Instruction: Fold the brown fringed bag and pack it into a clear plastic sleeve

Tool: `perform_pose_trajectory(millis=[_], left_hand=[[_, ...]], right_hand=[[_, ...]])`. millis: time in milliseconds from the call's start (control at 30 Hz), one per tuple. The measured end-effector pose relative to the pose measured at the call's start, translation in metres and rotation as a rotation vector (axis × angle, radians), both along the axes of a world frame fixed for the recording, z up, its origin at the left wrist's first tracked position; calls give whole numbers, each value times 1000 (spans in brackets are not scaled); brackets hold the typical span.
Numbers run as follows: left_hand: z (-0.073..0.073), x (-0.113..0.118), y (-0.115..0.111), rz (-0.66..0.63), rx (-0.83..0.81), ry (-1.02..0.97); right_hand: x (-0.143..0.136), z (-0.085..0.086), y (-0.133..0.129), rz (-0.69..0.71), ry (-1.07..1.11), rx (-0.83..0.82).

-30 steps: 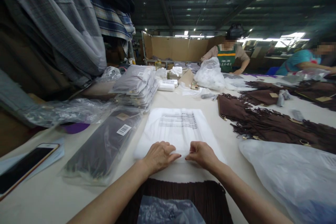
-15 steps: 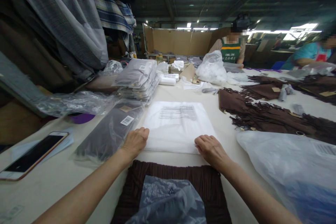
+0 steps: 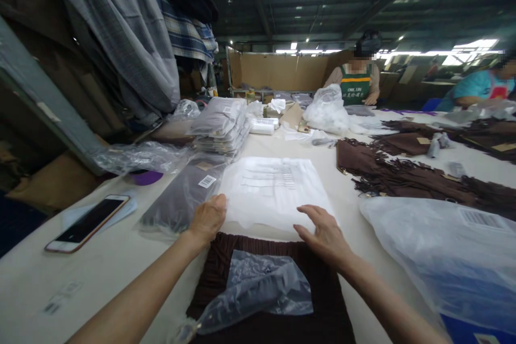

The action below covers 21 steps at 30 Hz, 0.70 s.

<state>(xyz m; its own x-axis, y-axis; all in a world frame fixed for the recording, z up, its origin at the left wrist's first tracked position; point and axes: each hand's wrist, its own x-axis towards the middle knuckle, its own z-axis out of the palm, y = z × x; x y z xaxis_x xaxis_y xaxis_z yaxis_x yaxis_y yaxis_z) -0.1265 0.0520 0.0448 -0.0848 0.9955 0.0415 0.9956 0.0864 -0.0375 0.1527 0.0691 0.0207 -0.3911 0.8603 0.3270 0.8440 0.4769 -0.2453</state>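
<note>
Some white plastic (image 3: 278, 188) on table (image 3: 100, 274); clock taken from its centre. 8 o'clock: left hand (image 3: 207, 217), fingers curled closed, pinching plastic's edge. 5 o'clock: right hand (image 3: 324, 230), thumb and fingers parted, nothing gripped. 6 o'clock: brown cloth (image 3: 326, 301), clear bag (image 3: 274, 285) atop. 9 o'clock: grey parcel (image 3: 173, 196), just beside.

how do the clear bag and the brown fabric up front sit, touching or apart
Touching: the head view shows the clear bag lying directly on the brown fabric, spread across its upper face.
</note>
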Motion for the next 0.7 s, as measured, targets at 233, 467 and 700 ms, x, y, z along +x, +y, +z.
perform_pose_trajectory(millis=[233, 467, 700], left_hand=[[10, 21, -3, -41, 3, 48], [5, 3, -6, -53, -18, 9], [-15, -30, -17, 76, 32, -293]], right_hand=[[-110, 17, -12, 132, -47, 34], [-74, 7, 22, 83, -202, -18], [46, -11, 14, -158, -75, -133]])
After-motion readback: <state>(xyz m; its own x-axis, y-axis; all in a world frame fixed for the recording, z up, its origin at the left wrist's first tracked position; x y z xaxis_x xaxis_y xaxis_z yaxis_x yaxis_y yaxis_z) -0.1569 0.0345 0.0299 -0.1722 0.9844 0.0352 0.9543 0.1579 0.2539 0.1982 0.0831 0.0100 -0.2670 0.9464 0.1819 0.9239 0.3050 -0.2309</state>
